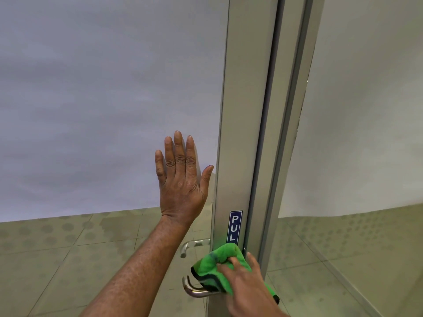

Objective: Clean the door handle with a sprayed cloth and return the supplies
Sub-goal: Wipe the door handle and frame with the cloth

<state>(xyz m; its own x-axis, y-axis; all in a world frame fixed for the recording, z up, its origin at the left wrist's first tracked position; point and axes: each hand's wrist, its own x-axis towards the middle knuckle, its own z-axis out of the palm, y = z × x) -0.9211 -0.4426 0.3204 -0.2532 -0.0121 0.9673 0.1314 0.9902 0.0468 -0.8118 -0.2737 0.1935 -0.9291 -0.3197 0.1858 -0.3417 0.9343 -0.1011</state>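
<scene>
A steel lever door handle (194,291) sticks out to the left from the grey metal door stile (240,133) near the bottom of the view. My right hand (247,284) presses a green cloth (215,266) against the base of the handle, hiding where it joins the stile. My left hand (180,179) lies flat with fingers spread on the glass door panel (103,99), above and left of the handle. A second lever handle (190,245) shows through the glass on the far side. No spray bottle is in view.
A blue "PULL" sign (235,227) is stuck on the stile just above the cloth. The door frame (288,133) runs up on the right, with another glass panel (366,110) beyond it. Tiled floor (57,259) shows through the glass.
</scene>
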